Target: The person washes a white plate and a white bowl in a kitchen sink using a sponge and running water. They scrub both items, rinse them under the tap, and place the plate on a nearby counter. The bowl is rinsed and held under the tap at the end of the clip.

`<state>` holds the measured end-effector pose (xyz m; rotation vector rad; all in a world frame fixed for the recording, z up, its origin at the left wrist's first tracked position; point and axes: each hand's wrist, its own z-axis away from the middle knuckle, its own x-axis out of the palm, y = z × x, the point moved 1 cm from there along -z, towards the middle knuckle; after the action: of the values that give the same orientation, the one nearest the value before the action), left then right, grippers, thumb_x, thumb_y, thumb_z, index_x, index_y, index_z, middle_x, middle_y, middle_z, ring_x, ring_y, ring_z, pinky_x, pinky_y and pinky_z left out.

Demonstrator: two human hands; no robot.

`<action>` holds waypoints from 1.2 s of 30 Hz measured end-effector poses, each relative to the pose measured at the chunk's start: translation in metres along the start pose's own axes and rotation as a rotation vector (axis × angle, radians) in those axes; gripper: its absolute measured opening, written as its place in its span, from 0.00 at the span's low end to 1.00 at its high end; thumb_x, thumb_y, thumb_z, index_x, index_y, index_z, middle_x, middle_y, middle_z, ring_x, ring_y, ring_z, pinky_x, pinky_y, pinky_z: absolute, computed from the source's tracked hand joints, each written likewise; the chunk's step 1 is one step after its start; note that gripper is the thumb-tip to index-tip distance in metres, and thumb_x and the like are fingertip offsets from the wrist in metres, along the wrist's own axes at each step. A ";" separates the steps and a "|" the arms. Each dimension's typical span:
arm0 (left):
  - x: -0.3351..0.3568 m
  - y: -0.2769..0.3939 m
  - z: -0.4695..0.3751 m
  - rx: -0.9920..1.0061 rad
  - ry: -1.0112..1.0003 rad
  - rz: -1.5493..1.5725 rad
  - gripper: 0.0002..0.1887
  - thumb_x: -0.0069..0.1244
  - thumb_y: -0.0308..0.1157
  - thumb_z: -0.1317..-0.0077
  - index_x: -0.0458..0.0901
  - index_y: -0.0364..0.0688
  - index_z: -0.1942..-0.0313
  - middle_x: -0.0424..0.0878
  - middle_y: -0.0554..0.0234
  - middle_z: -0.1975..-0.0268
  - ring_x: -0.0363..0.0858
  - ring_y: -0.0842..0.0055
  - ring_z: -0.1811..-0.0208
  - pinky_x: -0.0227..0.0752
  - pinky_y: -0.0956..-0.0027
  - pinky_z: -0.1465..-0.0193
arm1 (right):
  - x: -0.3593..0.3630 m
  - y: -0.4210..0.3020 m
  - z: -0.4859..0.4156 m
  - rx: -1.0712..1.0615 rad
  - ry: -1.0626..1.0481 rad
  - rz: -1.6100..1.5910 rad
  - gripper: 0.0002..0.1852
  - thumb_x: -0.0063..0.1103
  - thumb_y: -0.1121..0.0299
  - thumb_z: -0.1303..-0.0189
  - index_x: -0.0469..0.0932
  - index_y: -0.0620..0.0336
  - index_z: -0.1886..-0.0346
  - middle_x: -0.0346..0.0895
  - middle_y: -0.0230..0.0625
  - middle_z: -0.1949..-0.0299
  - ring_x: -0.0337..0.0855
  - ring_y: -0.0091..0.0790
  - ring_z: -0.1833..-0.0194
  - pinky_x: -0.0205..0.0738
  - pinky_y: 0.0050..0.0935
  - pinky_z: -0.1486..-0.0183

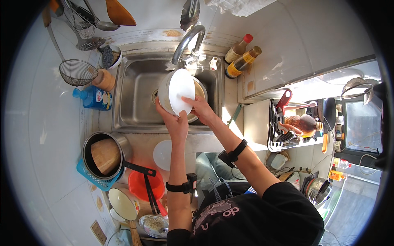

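I hold a white bowl (182,87) tilted on its side above the stainless steel sink (135,83). My left hand (175,121) grips its lower left side, with the thumb near the rim. My right hand (199,107) has its thumb on the bright white face and its other fingers partly hidden. Behind the bowl, mostly covered by it, a round metal vessel (201,89) sits in the sink's right side. Just beyond the bowl, the chrome faucet (192,37) arches over the sink. Glare hides whether water runs.
Left of the sink stand a blue soap bottle (98,97) and a wooden container (104,80); two sauce bottles (241,63) stand right. Nearer me are a saucepan (87,153), a red bowl (138,184) and a white lid-like disc (162,155). A strainer (78,72) hangs at left.
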<state>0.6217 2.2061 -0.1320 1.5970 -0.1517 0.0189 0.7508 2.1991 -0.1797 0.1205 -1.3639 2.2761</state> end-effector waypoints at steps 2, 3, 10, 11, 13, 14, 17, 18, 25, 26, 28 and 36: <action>-0.001 0.000 0.000 -0.009 0.007 -0.026 0.47 0.45 0.18 0.45 0.45 0.37 0.24 0.58 0.42 0.28 0.62 0.55 0.27 0.60 0.58 0.26 | 0.011 0.001 0.006 0.014 -0.036 -0.053 0.28 0.74 0.58 0.39 0.78 0.62 0.40 0.83 0.34 0.48 0.85 0.31 0.51 0.83 0.32 0.52; -0.002 0.001 0.001 -0.022 0.005 -0.046 0.47 0.46 0.18 0.45 0.46 0.37 0.23 0.59 0.43 0.28 0.64 0.55 0.28 0.65 0.59 0.28 | 0.014 0.001 0.007 0.058 -0.077 -0.071 0.29 0.75 0.59 0.41 0.77 0.62 0.39 0.83 0.34 0.48 0.86 0.32 0.51 0.83 0.32 0.53; -0.016 0.024 -0.002 -0.353 -0.114 0.046 0.47 0.52 0.22 0.42 0.48 0.38 0.23 0.60 0.45 0.28 0.78 0.62 0.38 0.91 0.66 0.60 | -0.007 -0.037 -0.029 -0.317 0.295 0.715 0.27 0.75 0.55 0.41 0.81 0.70 0.50 0.88 0.46 0.64 0.90 0.35 0.64 0.84 0.35 0.59; -0.015 0.027 -0.006 -0.372 -0.107 0.061 0.47 0.52 0.22 0.42 0.47 0.39 0.23 0.60 0.46 0.28 0.78 0.62 0.38 0.91 0.65 0.58 | -0.008 -0.038 -0.031 -0.291 0.275 0.751 0.28 0.74 0.53 0.40 0.81 0.71 0.50 0.88 0.47 0.65 0.90 0.35 0.64 0.84 0.35 0.59; -0.013 0.032 -0.009 -0.420 -0.113 0.084 0.47 0.53 0.22 0.41 0.47 0.40 0.22 0.60 0.47 0.27 0.77 0.63 0.37 0.90 0.65 0.54 | -0.008 -0.034 -0.028 -0.283 0.351 0.692 0.27 0.72 0.53 0.39 0.81 0.71 0.51 0.88 0.46 0.65 0.89 0.33 0.64 0.83 0.34 0.59; -0.010 0.032 -0.010 -0.410 -0.100 0.058 0.48 0.53 0.21 0.41 0.47 0.40 0.22 0.59 0.48 0.27 0.76 0.63 0.36 0.89 0.64 0.50 | -0.006 -0.030 -0.026 -0.260 0.372 0.658 0.26 0.72 0.54 0.38 0.81 0.71 0.51 0.88 0.45 0.65 0.89 0.32 0.64 0.82 0.34 0.59; 0.000 0.029 -0.007 -0.227 -0.066 0.054 0.49 0.53 0.18 0.42 0.46 0.42 0.22 0.56 0.51 0.25 0.72 0.63 0.32 0.84 0.63 0.41 | -0.001 -0.013 -0.021 -0.215 0.381 0.482 0.22 0.70 0.58 0.37 0.82 0.71 0.52 0.88 0.41 0.62 0.87 0.30 0.63 0.81 0.32 0.59; 0.003 0.026 -0.006 -0.154 -0.052 0.075 0.50 0.53 0.17 0.43 0.46 0.42 0.22 0.55 0.52 0.25 0.70 0.62 0.31 0.82 0.63 0.38 | 0.000 -0.008 -0.021 -0.206 0.376 0.412 0.21 0.70 0.60 0.36 0.82 0.71 0.52 0.87 0.40 0.61 0.86 0.29 0.63 0.80 0.31 0.58; 0.003 0.014 -0.001 -0.127 -0.058 0.108 0.50 0.50 0.13 0.46 0.47 0.42 0.22 0.52 0.54 0.23 0.64 0.61 0.26 0.74 0.59 0.30 | -0.008 0.012 -0.030 -0.142 0.202 0.220 0.18 0.65 0.69 0.36 0.81 0.73 0.48 0.85 0.39 0.56 0.83 0.27 0.55 0.78 0.31 0.54; 0.003 0.014 -0.001 -0.141 -0.045 0.120 0.50 0.51 0.13 0.46 0.47 0.42 0.22 0.52 0.54 0.23 0.64 0.60 0.26 0.74 0.58 0.29 | -0.007 0.013 -0.029 -0.110 0.171 0.204 0.18 0.65 0.69 0.37 0.81 0.73 0.49 0.85 0.39 0.56 0.84 0.28 0.56 0.79 0.30 0.54; 0.004 0.016 0.001 -0.152 -0.025 0.137 0.51 0.51 0.13 0.46 0.47 0.43 0.22 0.52 0.55 0.24 0.63 0.60 0.25 0.73 0.58 0.28 | -0.007 0.013 -0.028 -0.096 0.141 0.089 0.18 0.66 0.68 0.37 0.81 0.73 0.49 0.86 0.38 0.56 0.84 0.28 0.57 0.79 0.29 0.55; 0.005 0.019 0.000 -0.165 -0.020 0.088 0.51 0.50 0.13 0.48 0.48 0.43 0.22 0.53 0.54 0.23 0.62 0.61 0.25 0.71 0.57 0.28 | 0.004 -0.008 -0.026 -0.109 0.235 0.290 0.19 0.65 0.67 0.38 0.81 0.71 0.50 0.84 0.38 0.59 0.84 0.29 0.58 0.81 0.31 0.59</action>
<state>0.6244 2.2051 -0.1123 1.4253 -0.2333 0.0567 0.7554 2.2256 -0.1847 -0.3935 -1.4502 2.3472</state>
